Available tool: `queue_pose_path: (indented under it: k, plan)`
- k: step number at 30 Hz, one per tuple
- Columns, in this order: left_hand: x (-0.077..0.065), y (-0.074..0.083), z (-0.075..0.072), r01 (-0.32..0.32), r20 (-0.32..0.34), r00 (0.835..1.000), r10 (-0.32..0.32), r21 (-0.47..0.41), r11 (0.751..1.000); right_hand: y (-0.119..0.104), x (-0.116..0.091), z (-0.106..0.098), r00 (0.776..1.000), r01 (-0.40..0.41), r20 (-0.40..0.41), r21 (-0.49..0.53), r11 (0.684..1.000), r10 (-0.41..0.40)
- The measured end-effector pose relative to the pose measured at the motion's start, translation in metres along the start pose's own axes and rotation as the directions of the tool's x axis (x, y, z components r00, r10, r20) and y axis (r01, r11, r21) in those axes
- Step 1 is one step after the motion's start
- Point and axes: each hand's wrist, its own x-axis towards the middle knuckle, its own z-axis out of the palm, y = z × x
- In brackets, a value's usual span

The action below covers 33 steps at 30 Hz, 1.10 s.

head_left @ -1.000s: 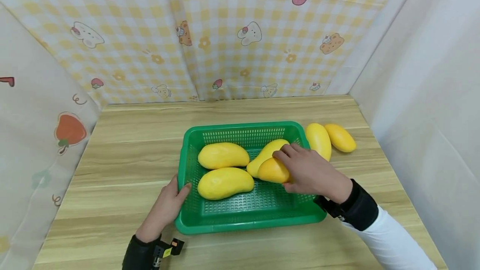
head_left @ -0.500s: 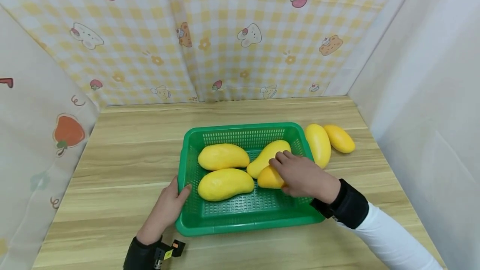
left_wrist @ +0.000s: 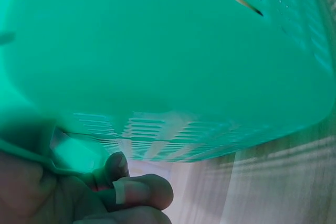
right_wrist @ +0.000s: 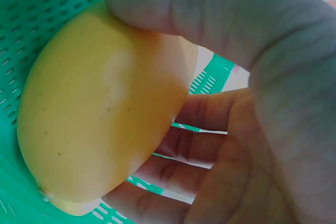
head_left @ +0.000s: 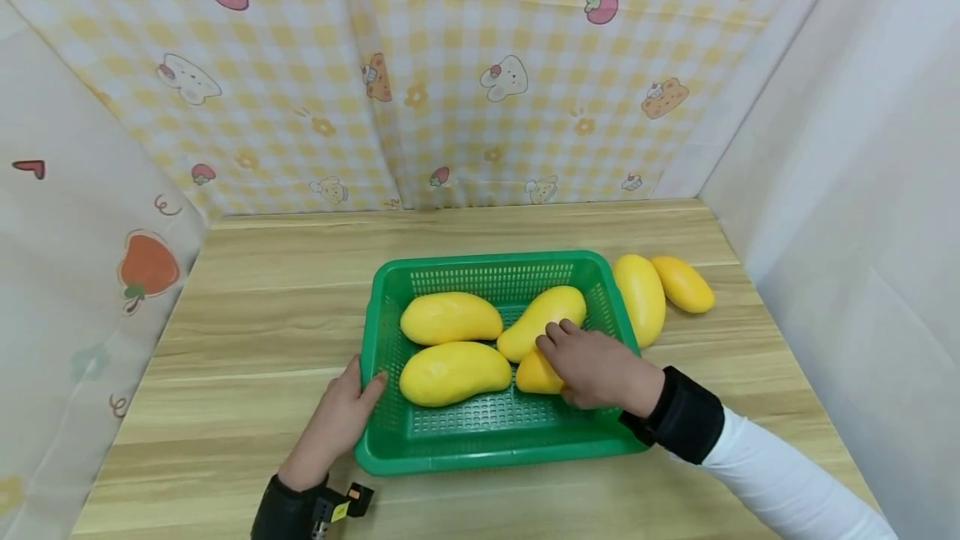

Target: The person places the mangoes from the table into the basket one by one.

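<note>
A green plastic basket (head_left: 480, 463) holds several yellow mangoes. My left hand (head_left: 341, 411) grips its left wall, thumb over the rim and fingers on the outside; the left wrist view shows the fingers (left_wrist: 142, 192) beneath the green wall. Inside the basket's right half, my right hand (head_left: 596, 367) grips an orange-yellow mango (right_wrist: 100, 108), thumb on one side and fingers round the other. In the head view the hand covers part of this mango. A yellow mango (head_left: 542, 323) lies just behind it. Two more, a rear mango (head_left: 450, 317) and a front mango (head_left: 455, 373), lie to the left.
Outside the basket's right wall, a yellow mango (head_left: 640, 298) and a smaller orange mango (head_left: 682, 283) lie side by side on the wooden table (head_left: 262, 290). A checked curtain (head_left: 450, 132) hangs behind, with white cloth (head_left: 840, 190) on the right.
My right hand has lowered the orange-yellow mango deeper into the basket, moving slightly toward the front. My left hand keeps its grip on the basket wall. The head view has shifted slightly.
</note>
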Motion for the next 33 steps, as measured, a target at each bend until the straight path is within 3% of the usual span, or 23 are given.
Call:
queue_pose_path:
  k: [12,33]
  plan:
    - [0.001,0.000,0.000,-0.022,-0.014,1.000,0.022,-0.004,1.000,-0.002,0.009,0.005,0.997,0.013,0.074,-0.047,0.999,-0.010]
    - [-0.001,0.000,0.001,0.000,-0.017,1.000,0.000,0.001,1.000,-0.006,0.013,0.017,0.999,0.044,0.034,-0.151,0.988,-0.039]
